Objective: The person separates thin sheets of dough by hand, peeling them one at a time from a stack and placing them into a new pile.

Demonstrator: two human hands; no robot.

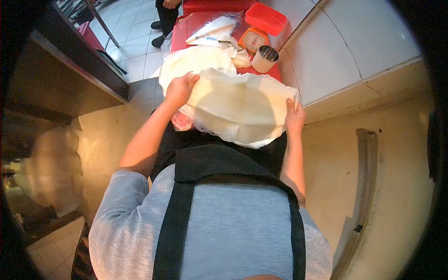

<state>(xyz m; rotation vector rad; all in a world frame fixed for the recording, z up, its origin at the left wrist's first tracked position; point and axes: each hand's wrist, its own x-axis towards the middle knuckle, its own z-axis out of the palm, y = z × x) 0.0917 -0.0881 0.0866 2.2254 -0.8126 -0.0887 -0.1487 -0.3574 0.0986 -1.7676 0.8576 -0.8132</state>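
Between my hands hangs a large, thin, pale flatbread sheet [238, 105], soft and uneven at its edges. My left hand [181, 91] pinches its upper left edge, and my right hand [294, 115] grips the right edge. Just behind it lies another pale round sheet [198, 59] on the red surface, partly covered by the one I hold. A clear plastic bag [181, 121] shows below my left hand.
Farther back on the red table [183, 29] are a white package [214, 30], an orange dial scale [253, 40] with a red tray [266, 18], and a pale can [265, 59]. A tiled wall [345, 51] borders the right. Another person's legs [166, 21] show at back left.
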